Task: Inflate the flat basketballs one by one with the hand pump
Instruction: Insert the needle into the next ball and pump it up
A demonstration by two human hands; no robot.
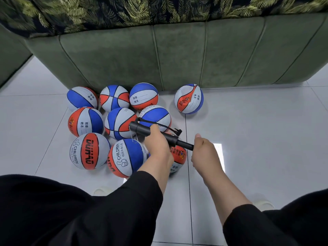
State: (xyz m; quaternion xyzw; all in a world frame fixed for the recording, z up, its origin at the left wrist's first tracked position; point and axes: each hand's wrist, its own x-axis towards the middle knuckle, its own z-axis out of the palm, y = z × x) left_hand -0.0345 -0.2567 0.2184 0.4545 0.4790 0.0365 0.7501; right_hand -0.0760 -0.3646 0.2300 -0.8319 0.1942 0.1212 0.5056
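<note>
Ten balls or so sit in front of me on the pale tiled floor [248, 139], most bunched together against the foot of the green sofa [177, 54], with one ball [188, 98] off to the right by itself. I have the hand pump [142, 129] up over the cluster, tilted so its barrel points toward the upper left. My left hand [156, 142] is wrapped around the barrel, which I judge steadies it, and my right hand [204, 151] is clenched around the handle end, where the grip has to be to work the piston. A thin hose [159, 124] loops along the top of the barrel; I cannot tell whether its needle is seated in any ball. The pump looks black and slim. The balls are panelled in blue, orange-red and white with printed lettering, and most look round; the lone ball shows a creased, sunken panel, so I take it to be flat. Another ball [179, 155] lies partly hidden beneath my hands.
</note>
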